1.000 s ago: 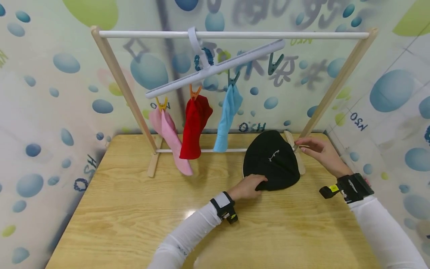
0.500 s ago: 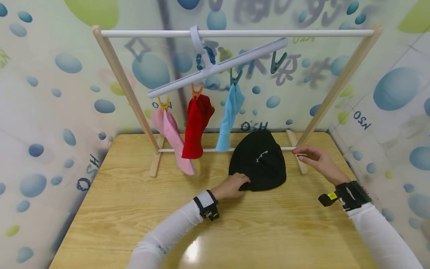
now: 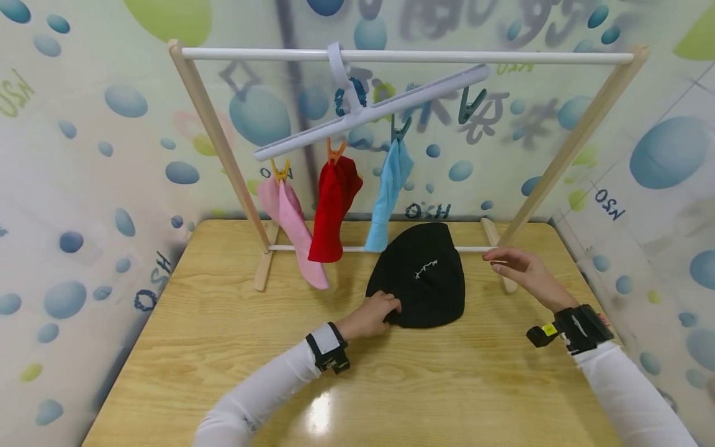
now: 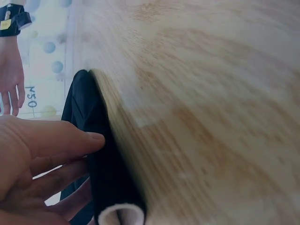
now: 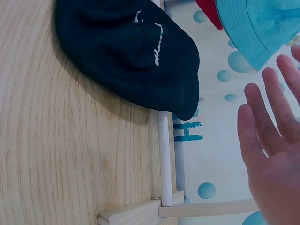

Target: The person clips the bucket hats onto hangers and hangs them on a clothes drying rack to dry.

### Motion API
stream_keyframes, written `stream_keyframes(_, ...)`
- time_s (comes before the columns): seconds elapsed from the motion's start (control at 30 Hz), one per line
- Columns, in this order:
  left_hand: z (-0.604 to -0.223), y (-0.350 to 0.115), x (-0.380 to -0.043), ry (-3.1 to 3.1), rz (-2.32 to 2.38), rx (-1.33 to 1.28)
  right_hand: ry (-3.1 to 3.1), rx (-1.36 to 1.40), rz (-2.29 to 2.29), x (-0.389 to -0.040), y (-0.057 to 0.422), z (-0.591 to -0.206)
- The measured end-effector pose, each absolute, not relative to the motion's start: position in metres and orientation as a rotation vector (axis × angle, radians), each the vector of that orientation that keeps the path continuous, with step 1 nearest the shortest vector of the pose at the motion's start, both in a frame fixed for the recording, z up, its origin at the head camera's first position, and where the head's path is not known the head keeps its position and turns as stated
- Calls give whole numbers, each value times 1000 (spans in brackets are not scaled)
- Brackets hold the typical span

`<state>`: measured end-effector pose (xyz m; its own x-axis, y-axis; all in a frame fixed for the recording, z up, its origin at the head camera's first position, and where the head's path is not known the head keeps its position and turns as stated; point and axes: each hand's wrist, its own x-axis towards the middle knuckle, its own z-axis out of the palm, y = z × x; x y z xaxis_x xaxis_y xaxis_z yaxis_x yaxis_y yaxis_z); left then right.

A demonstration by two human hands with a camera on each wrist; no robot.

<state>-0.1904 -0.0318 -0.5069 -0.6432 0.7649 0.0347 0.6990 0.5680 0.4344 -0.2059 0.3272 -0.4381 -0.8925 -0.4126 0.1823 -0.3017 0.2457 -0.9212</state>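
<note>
A black fabric hat (image 3: pixel 427 285) with small white embroidered lettering lies folded at the rack's lower bar. My left hand (image 3: pixel 368 315) pinches its near left edge between thumb and fingers. In the left wrist view the thumb lies along the folded black hat (image 4: pixel 110 173), whose end shows a pale lining. To the right, beside the rack's right foot, my right hand (image 3: pixel 522 273) hovers with nothing in it. Its fingers (image 5: pixel 255 122) appear straight and spread in the right wrist view. There the light blue bucket hat (image 5: pixel 258 28) hangs above the black one.
A wooden rack with a white top bar (image 3: pixel 413 56) stands on the table (image 3: pixel 223 354) against a patterned wall. From its tilted white hanger (image 3: pixel 368 113) hang pink (image 3: pixel 298 233), red (image 3: pixel 333 211) and light blue fabric pieces on clips. One green clip (image 3: pixel 470 105) hangs bare at right.
My left hand has slid the black hat leftward along the table, away from the rack's right foot. My right hand has stayed nearly in place.
</note>
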Motion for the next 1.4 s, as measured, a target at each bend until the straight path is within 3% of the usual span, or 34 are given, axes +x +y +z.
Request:
stream_keyframes(0.5, -492, -53, -185, 2579, 655, 1182, 2396, -700, -1718, -221, 326, -423)
stream_keyframes(0.73, -490, -45, -187, 2511, 744, 1210, 2463, -719, -1724, -233, 319, -400)
stream_keyframes(1.23, -505, -30, -168, 2584, 398, 1276, 2560, -845, -1704, -270, 299, -338)
stream_keyframes(1.4, -504, -31, -167, 2605, 371, 1257, 2429, -945, -1919, -288, 285, -310)
